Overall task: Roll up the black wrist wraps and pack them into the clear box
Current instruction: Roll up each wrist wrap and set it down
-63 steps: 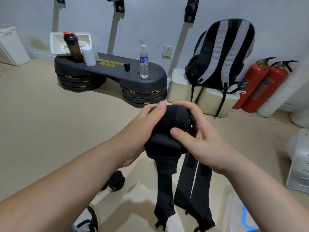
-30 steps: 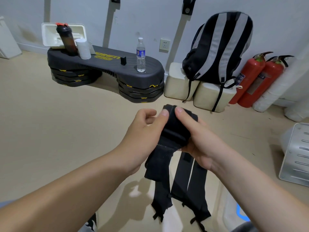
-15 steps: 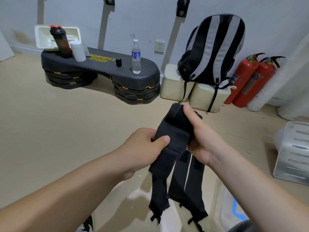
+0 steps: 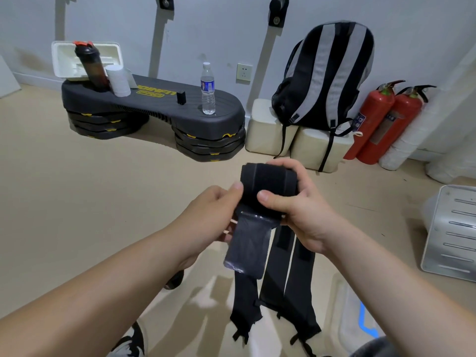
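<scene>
I hold a black wrist wrap (image 4: 268, 181) in front of me, its top part wound into a thick roll. My left hand (image 4: 208, 217) pinches the roll's left side with the thumb on top. My right hand (image 4: 298, 210) grips its right side, thumb across the front. A flap (image 4: 247, 246) hangs below the roll, and long black strips (image 4: 291, 287) dangle toward the floor. A clear box (image 4: 347, 313) with a blue mark lies on the floor at the lower right, partly behind my right forearm.
A black step platform (image 4: 154, 106) carries a shaker bottle (image 4: 90, 65), a white cup and a water bottle (image 4: 207, 88). A striped backpack (image 4: 327, 73) sits on beige blocks. Two red fire extinguishers (image 4: 381, 119) stand by the wall. A metal panel (image 4: 453, 233) lies right.
The wrap's upper part has gone from a loose fold to a thicker roll. My left hand has come back up to the roll, and my right thumb now lies across its front.
</scene>
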The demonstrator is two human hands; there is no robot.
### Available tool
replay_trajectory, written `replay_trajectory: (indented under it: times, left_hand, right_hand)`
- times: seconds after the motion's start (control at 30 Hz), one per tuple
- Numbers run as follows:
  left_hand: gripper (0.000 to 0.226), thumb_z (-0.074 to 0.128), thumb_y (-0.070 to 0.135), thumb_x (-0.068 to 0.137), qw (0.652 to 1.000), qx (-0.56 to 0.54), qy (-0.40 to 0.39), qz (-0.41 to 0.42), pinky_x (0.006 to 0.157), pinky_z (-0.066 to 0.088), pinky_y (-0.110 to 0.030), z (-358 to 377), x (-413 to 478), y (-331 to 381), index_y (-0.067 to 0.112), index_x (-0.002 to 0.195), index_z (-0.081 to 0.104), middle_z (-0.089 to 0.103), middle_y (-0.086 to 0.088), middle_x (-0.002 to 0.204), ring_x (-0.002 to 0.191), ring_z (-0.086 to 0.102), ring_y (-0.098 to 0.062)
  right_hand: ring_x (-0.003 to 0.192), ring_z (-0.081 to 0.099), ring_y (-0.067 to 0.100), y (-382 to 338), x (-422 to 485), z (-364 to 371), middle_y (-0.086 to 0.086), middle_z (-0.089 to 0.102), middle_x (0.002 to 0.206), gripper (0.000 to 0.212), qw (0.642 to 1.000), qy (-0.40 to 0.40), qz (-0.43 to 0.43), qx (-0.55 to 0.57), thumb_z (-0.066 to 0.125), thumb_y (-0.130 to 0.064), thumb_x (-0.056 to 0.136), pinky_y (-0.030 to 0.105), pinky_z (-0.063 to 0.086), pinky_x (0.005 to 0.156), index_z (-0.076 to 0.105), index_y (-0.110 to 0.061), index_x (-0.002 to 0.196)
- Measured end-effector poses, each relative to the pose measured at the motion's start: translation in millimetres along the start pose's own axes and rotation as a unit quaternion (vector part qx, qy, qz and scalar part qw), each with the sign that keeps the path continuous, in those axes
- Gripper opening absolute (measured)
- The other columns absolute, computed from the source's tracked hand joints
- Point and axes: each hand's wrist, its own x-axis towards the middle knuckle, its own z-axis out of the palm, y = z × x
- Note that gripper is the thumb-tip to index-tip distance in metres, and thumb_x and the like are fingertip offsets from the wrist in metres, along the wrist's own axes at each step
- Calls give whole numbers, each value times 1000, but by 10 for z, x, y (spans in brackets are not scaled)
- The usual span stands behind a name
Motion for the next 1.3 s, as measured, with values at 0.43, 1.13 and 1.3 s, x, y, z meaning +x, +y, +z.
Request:
replay_trajectory:
  times: [0.43, 1.13, 1.3]
  left_hand:
    - [58, 38, 66, 106, 975, -219, -37, -26, 104, 57, -52, 140, -83, 68, 22, 131, 67, 80, -4, 117, 109, 77, -22]
    - [27, 55, 45, 105, 987, -37, -13, 156, 65, 57, -25, 61, -68, 43, 28, 126, 54, 75, 5, 106, 85, 73, -4]
    - [36, 58, 63, 95, 992, -97, -18, 82, 63, 51, -42, 104, -23, 20, 33, 115, 58, 69, -5, 94, 73, 67, -31]
  right_hand:
    - [94, 70, 11, 92, -105, 208, -6, 71, 103, 63, 992, -81, -69, -67, 77, 16, 82, 29, 60, 79, 63, -35, 116]
    - [71, 75, 24, -208, -148, 131, 10, 78, 101, 51, 985, -132, 101, -42, 54, -60, 99, 30, 57, 52, 67, -21, 129]
    - [106, 73, 49, -98, -142, 54, 25, 71, 126, 49, 983, -132, 126, 26, 71, -36, 96, 53, 61, 80, 54, -23, 141]
